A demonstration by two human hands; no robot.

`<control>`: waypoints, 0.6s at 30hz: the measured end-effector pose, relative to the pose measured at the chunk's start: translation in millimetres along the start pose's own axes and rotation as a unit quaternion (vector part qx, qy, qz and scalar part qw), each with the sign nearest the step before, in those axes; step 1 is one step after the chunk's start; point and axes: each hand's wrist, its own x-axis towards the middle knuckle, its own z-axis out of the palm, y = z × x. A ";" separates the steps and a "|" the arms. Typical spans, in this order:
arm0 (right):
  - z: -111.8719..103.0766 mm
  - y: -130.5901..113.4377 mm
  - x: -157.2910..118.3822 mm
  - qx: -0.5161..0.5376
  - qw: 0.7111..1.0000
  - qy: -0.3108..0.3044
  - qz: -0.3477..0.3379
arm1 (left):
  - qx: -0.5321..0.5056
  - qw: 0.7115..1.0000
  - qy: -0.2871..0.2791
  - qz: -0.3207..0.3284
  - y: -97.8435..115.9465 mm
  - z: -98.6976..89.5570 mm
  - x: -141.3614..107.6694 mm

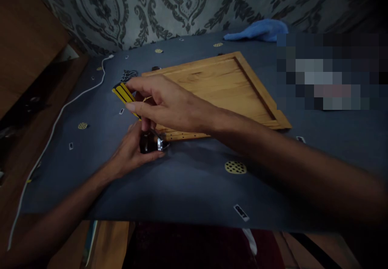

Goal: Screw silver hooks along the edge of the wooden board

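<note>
While the right hand (169,102) closes thumb and fingers on the yellow-black screwdriver (124,93), the left hand (129,147), half curled, holds the metal piece (159,143) at the eight o'clock corner of the wooden panel (218,89). The screwdriver's handle leans toward eleven o'clock; its tip I cannot see clearly. For good work, one should probably keep the shaft straight, press evenly, and steady the metal piece firmly.

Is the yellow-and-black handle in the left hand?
No, the right hand grips the yellow-and-black handle, while the left hand is lower, by the near left corner of the wooden panel.
</note>
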 end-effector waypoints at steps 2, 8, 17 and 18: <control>0.2 -1.3 0.4 -0.017 1.000 0.007 0.006 | 0.002 1.000 0.002 -0.009 -0.8 0.2 -0.3; 5.2 -1.1 1.3 -0.024 0.997 0.071 0.003 | -0.024 0.999 -0.009 -0.024 2.7 -1.2 -0.5; -3.2 -1.2 0.3 -0.028 1.000 0.009 0.003 | -0.017 1.000 -0.001 -0.009 0.2 -0.2 0.0; -1.7 0.1 -0.2 -0.026 1.000 0.014 -0.001 | -0.013 1.000 -0.002 -0.012 -0.4 0.0 -0.3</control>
